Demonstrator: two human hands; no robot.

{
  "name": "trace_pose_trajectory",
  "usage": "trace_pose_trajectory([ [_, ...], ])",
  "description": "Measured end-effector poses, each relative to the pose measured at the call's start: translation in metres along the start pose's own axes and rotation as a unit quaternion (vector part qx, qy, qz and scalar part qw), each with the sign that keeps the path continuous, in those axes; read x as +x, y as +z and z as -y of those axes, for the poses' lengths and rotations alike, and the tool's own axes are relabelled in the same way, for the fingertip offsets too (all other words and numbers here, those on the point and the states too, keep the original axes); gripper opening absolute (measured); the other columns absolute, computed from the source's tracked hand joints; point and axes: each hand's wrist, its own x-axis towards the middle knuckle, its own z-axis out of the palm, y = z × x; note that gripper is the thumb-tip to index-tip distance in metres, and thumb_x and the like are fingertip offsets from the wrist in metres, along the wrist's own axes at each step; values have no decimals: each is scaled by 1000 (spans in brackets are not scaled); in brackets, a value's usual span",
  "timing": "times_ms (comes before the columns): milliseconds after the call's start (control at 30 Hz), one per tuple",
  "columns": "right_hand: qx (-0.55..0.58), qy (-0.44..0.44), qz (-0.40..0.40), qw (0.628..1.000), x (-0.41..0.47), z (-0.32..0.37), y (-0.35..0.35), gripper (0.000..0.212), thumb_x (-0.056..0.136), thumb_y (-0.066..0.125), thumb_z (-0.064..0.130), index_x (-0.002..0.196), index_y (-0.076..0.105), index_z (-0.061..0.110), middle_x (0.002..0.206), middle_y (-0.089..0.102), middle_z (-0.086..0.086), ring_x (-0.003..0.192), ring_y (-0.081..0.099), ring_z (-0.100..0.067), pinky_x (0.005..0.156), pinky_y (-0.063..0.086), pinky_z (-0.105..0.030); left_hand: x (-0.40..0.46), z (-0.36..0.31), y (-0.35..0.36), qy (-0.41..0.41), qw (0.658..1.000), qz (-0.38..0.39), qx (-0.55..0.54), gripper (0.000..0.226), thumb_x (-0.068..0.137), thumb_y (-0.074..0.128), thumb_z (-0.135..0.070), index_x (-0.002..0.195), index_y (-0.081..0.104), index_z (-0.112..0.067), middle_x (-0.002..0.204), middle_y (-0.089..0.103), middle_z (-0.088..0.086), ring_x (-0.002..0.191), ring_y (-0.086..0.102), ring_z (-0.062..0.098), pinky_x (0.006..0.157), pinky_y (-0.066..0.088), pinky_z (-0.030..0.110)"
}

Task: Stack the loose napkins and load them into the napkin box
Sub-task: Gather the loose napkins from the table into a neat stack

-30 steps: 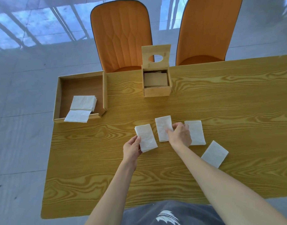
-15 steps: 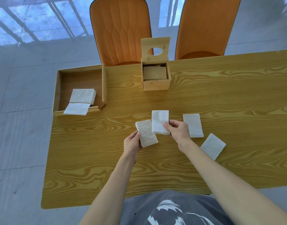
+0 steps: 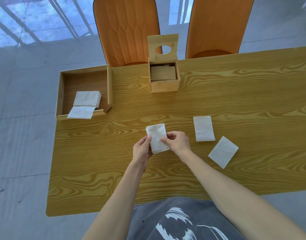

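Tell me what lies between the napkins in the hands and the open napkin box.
Nothing: in the head view, bare table runs from the held napkins up to the napkin box. The two loose napkins lie off to the right.

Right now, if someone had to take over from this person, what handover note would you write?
Left hand and right hand together hold a small stack of napkins just above the table.
Two loose napkins lie to the right: one, another nearer the person.
The napkin box stands open at the far edge, lid up.
The tray at left holds more napkins.
Left: add the loose ones, load the box.
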Motion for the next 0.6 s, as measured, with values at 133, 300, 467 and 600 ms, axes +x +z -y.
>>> trace_pose_trajectory([
  [133,-80,-27,-16,996,-3,2,-6,39,80,77,41,109,74,16,104,75,2,96,70,-16,82,57,-35,2,1,5,14,999,3,29,37,89,70,-11,125,58,-9,96,75,4,78,73,16,66,58,30],
  [300,-104,-25,-72,992,-5,0,-34,30,88,70,39,109,74,17,103,73,3,96,67,-14,77,54,-29,7,7,14,9,999,6,36,41,91,68,-10,130,56,-8,96,75,3,83,72,18,78,59,37],
  [467,-106,16,-171,979,1,-9,-74,22,94,64,33,106,74,17,100,74,2,95,67,-18,70,49,-28,10,11,26,3,999,9,49,39,93,65,-12,132,56,-9,97,74,2,88,71,18,83,58,39],
  [600,-128,43,-217,967,9,-16,-100,24,94,61,33,108,72,17,104,73,1,97,66,-20,69,51,-32,11,13,36,0,998,12,58,37,95,63,-14,131,57,-9,103,73,4,90,71,19,79,58,37],
])
